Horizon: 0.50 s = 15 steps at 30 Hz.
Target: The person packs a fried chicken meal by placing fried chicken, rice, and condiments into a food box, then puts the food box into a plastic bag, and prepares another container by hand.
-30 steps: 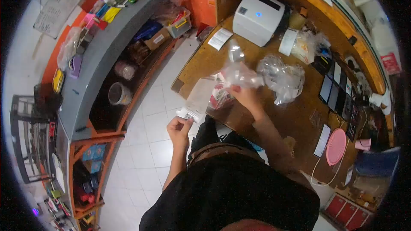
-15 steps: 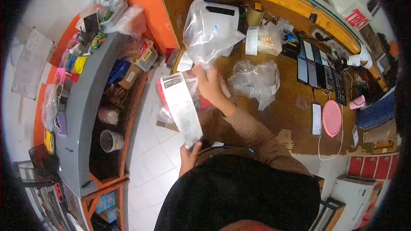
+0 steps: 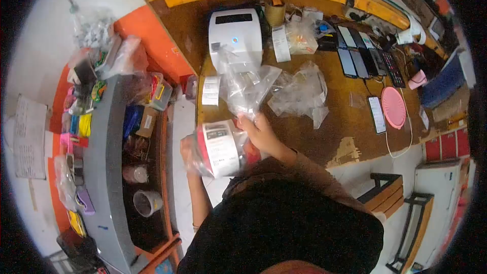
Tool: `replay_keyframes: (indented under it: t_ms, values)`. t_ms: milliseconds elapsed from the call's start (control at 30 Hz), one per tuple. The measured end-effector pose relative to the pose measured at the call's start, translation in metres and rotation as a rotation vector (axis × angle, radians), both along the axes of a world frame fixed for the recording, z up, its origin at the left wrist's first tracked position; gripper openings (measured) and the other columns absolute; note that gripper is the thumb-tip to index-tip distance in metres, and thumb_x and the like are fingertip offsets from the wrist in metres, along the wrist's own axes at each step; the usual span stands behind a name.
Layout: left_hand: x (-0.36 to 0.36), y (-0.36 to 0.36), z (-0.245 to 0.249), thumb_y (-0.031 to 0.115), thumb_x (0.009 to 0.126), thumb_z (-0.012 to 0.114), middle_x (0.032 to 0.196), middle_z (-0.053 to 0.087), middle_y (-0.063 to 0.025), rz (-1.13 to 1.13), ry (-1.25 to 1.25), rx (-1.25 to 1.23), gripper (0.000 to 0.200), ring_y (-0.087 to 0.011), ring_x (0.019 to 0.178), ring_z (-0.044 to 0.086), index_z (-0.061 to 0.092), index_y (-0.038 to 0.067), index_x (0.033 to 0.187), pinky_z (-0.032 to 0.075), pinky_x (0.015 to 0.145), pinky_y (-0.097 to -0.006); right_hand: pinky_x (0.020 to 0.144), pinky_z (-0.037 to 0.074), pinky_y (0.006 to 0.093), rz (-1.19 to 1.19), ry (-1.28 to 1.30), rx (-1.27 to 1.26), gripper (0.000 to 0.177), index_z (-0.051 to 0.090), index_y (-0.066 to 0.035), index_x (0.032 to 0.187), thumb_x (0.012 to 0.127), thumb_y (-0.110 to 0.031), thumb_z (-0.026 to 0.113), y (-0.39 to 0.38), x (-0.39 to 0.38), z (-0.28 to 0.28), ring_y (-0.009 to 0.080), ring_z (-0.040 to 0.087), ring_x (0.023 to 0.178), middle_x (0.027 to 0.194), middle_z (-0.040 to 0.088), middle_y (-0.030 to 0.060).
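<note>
Both clamped: left hand (image 3: 188, 150) on package (image 3: 222, 151), right hand (image 3: 262, 136) on clear plastic (image 3: 244, 92) partly hiding printer (image 3: 235, 26).

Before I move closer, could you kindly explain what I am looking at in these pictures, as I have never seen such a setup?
There is no robot here: a person works with two bare hands, and every picture comes from one camera worn on the head, looking forward and down.

The left hand holds the side of a red bundle wrapped in clear plastic, with a white printed label on it. The right hand grips gathered clear plastic just above; blur hides whether it belongs to the same wrapping.

On the wooden table stand a white boxy machine with a small blue light, crumpled plastic, several phones and a round pink disc.
</note>
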<state>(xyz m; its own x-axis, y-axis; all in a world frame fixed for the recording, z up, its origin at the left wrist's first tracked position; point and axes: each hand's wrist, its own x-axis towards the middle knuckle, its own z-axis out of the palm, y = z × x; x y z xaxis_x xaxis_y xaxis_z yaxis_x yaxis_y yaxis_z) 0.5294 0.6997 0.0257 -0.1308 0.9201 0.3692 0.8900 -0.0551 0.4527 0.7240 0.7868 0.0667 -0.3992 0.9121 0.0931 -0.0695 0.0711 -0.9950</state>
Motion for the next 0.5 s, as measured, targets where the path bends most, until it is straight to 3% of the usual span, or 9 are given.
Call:
replay_keyframes:
  t_ms: [100,167,200,233,300,367,433,467,500]
  values:
    - [-0.006,0.014,0.006,0.012,0.078,0.05,0.075,0.058,-0.0119,0.213,-0.406,0.118,0.015,-0.0204,0.067,0.054,0.056,-0.002,0.079,0.041,0.064,-0.0276,0.056,0.041,0.025,-0.133,-0.183,0.028,0.023,0.054,0.003,0.078,0.082,-0.018,0.045,0.008,-0.003,0.003,0.0101,0.051,0.061,0.064,0.055,0.0033]
    - [-0.019,0.014,-0.013,0.009,0.077,0.052,0.073,0.057,-0.011,0.244,-0.425,0.172,0.014,-0.0178,0.067,0.053,0.057,-0.004,0.076,0.041,0.064,-0.0259,0.057,0.04,0.025,-0.157,-0.172,-0.091,0.02,0.053,0.003,0.083,0.081,-0.016,0.047,0.018,-0.01,0.0,0.0094,0.05,0.064,0.069,0.056,0.0031]
    - [-0.02,0.013,-0.017,0.009,0.078,0.052,0.073,0.057,-0.0105,0.283,-0.489,0.175,0.014,-0.0168,0.067,0.052,0.057,-0.003,0.077,0.041,0.063,-0.0258,0.061,0.04,0.0247,-0.14,-0.124,-0.005,0.02,0.052,0.003,0.086,0.079,-0.015,0.049,0.039,-0.019,-0.062,0.0101,0.05,0.07,0.075,0.056,0.0051]
    - [-0.02,0.011,-0.02,0.01,0.078,0.052,0.073,0.057,-0.0101,0.325,-0.554,0.176,0.014,-0.0157,0.067,0.052,0.057,-0.003,0.077,0.041,0.063,-0.0257,0.061,0.04,0.0247,-0.153,-0.128,-0.005,0.02,0.052,0.003,0.086,0.079,-0.015,0.049,0.048,-0.023,-0.074,0.0101,0.05,0.07,0.075,0.056,0.0051]
    - [-0.013,0.006,-0.022,0.01,0.078,0.052,0.072,0.057,-0.0096,0.311,-0.564,0.103,0.014,-0.0146,0.066,0.051,0.057,-0.003,0.078,0.041,0.062,-0.0258,0.063,0.04,0.024,-0.281,-0.067,0.138,0.021,0.051,0.004,0.09,0.078,-0.013,0.051,0.063,-0.024,-0.085,0.0106,0.049,0.073,0.078,0.056,0.0065]
    - [-0.003,0.002,-0.03,0.011,0.079,0.051,0.074,0.057,-0.0096,0.232,-0.604,0.048,0.014,-0.0144,0.067,0.051,0.057,-0.002,0.08,0.041,0.063,-0.0251,0.071,0.039,0.0268,-0.248,-0.103,0.12,0.026,0.047,0.004,0.098,0.077,-0.011,0.053,0.074,-0.018,-0.076,0.013,0.049,0.08,0.088,0.054,0.0085]
    - [0.015,0.003,-0.034,0.011,0.08,0.05,0.077,0.057,-0.0099,0.204,-0.596,0.004,0.014,-0.0161,0.069,0.052,0.056,-0.001,0.081,0.041,0.065,-0.0262,0.071,0.039,0.0344,-0.155,-0.122,0.31,0.043,0.041,0.004,0.104,0.072,-0.019,0.058,0.075,-0.014,-0.051,0.0278,0.05,0.086,0.097,0.049,0.0209]
    - [0.026,0.004,-0.035,0.012,0.08,0.049,0.079,0.057,-0.0101,0.191,-0.59,0.013,0.014,-0.0175,0.071,0.053,0.056,0.0,0.082,0.041,0.067,-0.0272,0.081,0.035,0.0353,-0.08,-0.217,0.294,0.054,0.033,0.004,0.111,0.072,-0.022,0.06,0.076,-0.013,-0.052,0.0306,0.043,0.099,0.11,0.041,0.0225]
    - [0.036,0.005,-0.037,0.012,0.081,0.049,0.08,0.057,-0.0104,0.177,-0.583,0.022,0.014,-0.0189,0.074,0.053,0.055,0.0,0.083,0.042,0.069,-0.0283,0.081,0.035,0.0353,-0.082,-0.216,0.29,0.054,0.033,0.004,0.111,0.072,-0.022,0.06,0.073,-0.005,-0.053,0.0306,0.043,0.099,0.11,0.041,0.0225]
